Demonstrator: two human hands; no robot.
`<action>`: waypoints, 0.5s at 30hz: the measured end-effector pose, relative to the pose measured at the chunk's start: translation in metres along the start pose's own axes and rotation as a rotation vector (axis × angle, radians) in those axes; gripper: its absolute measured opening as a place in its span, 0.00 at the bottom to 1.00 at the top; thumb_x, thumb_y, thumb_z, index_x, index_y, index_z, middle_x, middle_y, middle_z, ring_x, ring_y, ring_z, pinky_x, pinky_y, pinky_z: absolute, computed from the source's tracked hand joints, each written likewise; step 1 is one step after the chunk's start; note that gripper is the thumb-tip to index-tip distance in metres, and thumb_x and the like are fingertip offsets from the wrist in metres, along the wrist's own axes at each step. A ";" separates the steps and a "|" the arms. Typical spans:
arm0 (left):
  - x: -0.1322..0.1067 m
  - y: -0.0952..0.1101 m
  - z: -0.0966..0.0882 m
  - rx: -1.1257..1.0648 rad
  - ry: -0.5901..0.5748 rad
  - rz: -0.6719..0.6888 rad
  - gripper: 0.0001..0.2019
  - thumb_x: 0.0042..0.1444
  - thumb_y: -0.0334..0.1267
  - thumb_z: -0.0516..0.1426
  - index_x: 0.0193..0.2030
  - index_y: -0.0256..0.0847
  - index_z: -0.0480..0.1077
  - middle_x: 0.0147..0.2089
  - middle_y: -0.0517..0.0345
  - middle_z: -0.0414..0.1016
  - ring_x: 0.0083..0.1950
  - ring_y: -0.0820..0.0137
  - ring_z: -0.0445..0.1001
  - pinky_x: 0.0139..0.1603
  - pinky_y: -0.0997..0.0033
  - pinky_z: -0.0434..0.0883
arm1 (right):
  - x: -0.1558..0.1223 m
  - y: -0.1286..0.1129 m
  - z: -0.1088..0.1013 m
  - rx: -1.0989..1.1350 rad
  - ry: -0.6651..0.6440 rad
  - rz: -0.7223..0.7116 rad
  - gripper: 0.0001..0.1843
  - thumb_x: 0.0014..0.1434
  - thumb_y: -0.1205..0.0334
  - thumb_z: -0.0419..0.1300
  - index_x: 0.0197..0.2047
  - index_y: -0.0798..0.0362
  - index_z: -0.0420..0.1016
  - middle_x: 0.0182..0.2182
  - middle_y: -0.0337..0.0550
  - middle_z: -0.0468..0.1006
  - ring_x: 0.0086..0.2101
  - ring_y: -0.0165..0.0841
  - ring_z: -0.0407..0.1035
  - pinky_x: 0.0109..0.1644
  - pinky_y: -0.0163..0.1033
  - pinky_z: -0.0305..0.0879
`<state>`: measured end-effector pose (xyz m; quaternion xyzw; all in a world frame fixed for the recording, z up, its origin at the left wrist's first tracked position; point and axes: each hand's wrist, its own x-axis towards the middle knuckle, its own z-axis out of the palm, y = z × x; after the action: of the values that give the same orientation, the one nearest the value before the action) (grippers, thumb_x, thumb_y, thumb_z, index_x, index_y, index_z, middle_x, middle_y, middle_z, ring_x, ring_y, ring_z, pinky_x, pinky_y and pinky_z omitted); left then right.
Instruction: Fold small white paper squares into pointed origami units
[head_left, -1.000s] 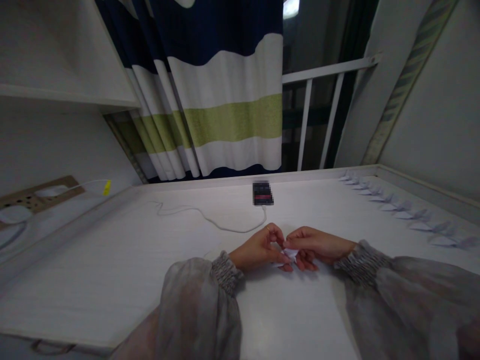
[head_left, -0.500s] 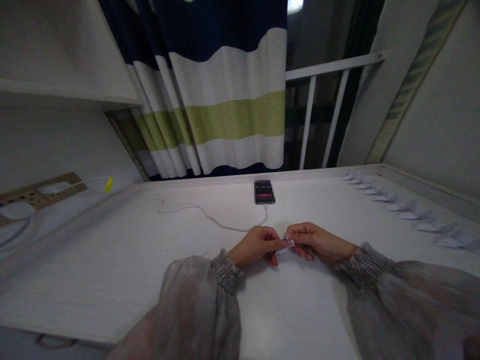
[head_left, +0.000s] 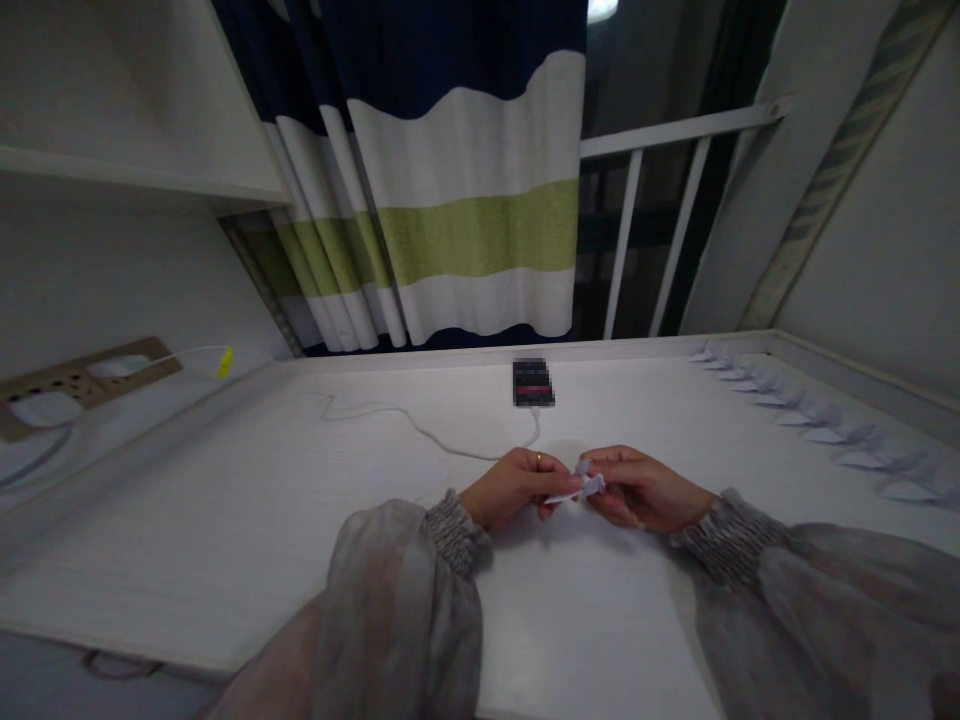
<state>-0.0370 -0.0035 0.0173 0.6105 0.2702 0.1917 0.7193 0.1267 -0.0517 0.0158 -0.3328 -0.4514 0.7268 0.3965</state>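
Observation:
A small white folded paper piece (head_left: pixel 579 486) is held just above the white tabletop (head_left: pixel 262 520), near the middle. My left hand (head_left: pixel 517 487) pinches its left side with closed fingers; a ring shows on one finger. My right hand (head_left: pixel 637 487) pinches its right side, fingers curled round it. Both wrists come out of loose grey sleeves. Most of the paper is hidden between the fingertips.
A phone (head_left: pixel 533 382) lies beyond the hands, its white cable (head_left: pixel 420 432) trailing left across the tabletop. Several folded paper pieces (head_left: pixel 817 428) line the right edge. A power strip (head_left: pixel 82 375) sits at the left. Striped curtain (head_left: pixel 465 220) and white railing (head_left: pixel 675 200) stand behind.
The hands have lifted the paper slightly off the tabletop and turned it between the fingertips. The view has shifted a little to the left.

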 end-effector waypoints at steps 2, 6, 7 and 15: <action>0.000 0.001 0.001 -0.048 0.007 0.004 0.14 0.37 0.43 0.63 0.21 0.32 0.68 0.17 0.64 0.64 0.16 0.82 0.59 0.16 0.80 0.55 | 0.000 0.000 0.001 0.012 -0.010 -0.019 0.12 0.46 0.58 0.60 0.21 0.56 0.63 0.08 0.32 0.62 0.08 0.20 0.51 0.11 0.27 0.42; -0.002 0.003 0.003 -0.125 -0.004 -0.001 0.13 0.36 0.41 0.63 0.19 0.32 0.67 0.14 0.65 0.62 0.14 0.83 0.58 0.15 0.80 0.55 | 0.000 0.000 0.004 0.031 -0.034 -0.042 0.12 0.46 0.57 0.60 0.21 0.56 0.64 0.07 0.32 0.62 0.08 0.20 0.51 0.11 0.27 0.43; -0.002 0.003 0.003 -0.138 -0.008 -0.002 0.13 0.36 0.41 0.63 0.18 0.32 0.67 0.13 0.65 0.61 0.13 0.83 0.58 0.15 0.80 0.55 | 0.000 0.000 0.004 0.038 -0.040 -0.044 0.12 0.47 0.57 0.59 0.21 0.56 0.64 0.07 0.32 0.62 0.08 0.20 0.51 0.11 0.27 0.43; -0.004 0.005 0.005 -0.193 -0.013 0.001 0.13 0.35 0.40 0.63 0.18 0.32 0.66 0.13 0.65 0.62 0.13 0.83 0.57 0.14 0.80 0.54 | -0.001 0.000 0.005 0.051 -0.065 -0.057 0.14 0.48 0.56 0.60 0.22 0.56 0.62 0.08 0.32 0.62 0.09 0.20 0.52 0.12 0.27 0.44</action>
<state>-0.0369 -0.0089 0.0236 0.5399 0.2453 0.2132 0.7765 0.1228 -0.0543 0.0175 -0.2857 -0.4547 0.7371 0.4102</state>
